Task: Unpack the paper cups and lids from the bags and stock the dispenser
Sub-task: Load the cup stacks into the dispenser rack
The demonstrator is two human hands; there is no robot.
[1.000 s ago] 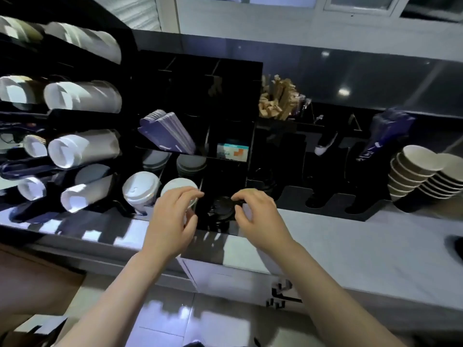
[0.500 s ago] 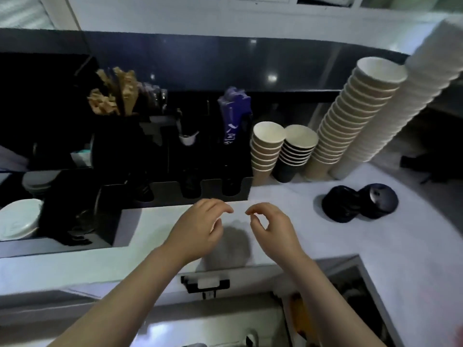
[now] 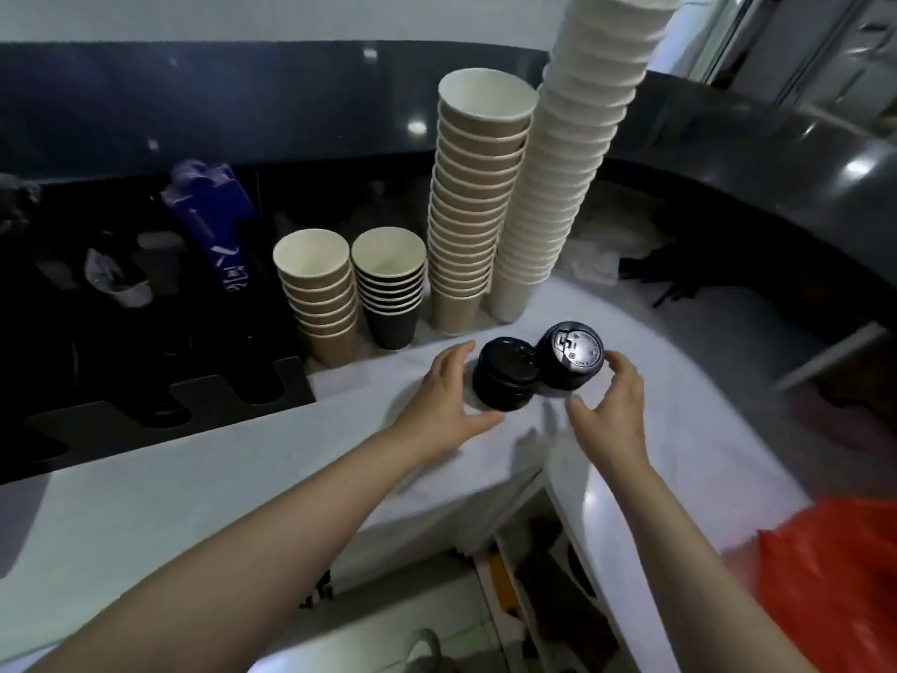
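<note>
Two short stacks of black lids lie side by side on the white counter (image 3: 242, 488): the left stack (image 3: 505, 374) and the right stack (image 3: 572, 356), which tilts toward me. My left hand (image 3: 449, 403) is open, curved just left of the left stack. My right hand (image 3: 614, 405) is open, fingers spread at the right stack's right edge, and I cannot tell if it touches. Behind them stand a tall tan cup stack (image 3: 478, 206) and a taller white cup stack (image 3: 577, 153).
Two short cup stacks, tan (image 3: 318, 293) and black (image 3: 392, 284), stand left of the tall ones. A black organizer (image 3: 145, 332) with a blue packet (image 3: 213, 221) fills the left. An orange bag (image 3: 835, 585) lies at the lower right. A gap opens below the counter corner.
My view swung right from the dispenser to the counter corner. Both hands left the dispenser's lid slot and moved right to either side of the black lid stacks.
</note>
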